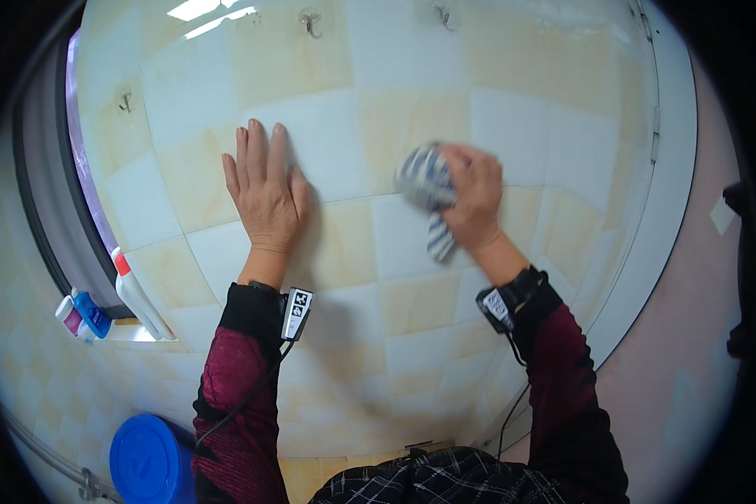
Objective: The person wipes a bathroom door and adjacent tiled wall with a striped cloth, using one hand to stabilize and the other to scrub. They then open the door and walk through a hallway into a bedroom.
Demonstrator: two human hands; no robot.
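My left hand (266, 189) lies flat against the tiled wall (327, 145), its fingers pointing up and somewhat apart, with nothing in it. To its right, my right hand (475, 192) grips a bunched blue-and-white striped cloth (425, 176) at the wall. One end of the cloth hangs below the hand. Both cloth and right hand are slightly blurred. A device with a cable is strapped at each wrist.
Clear hooks (310, 24) are fixed higher on the wall. Bottles, one white with a red neck (135, 290), stand on the window ledge at left. A blue lidded bucket (143, 460) is at lower left. A white door frame (674, 157) borders the right.
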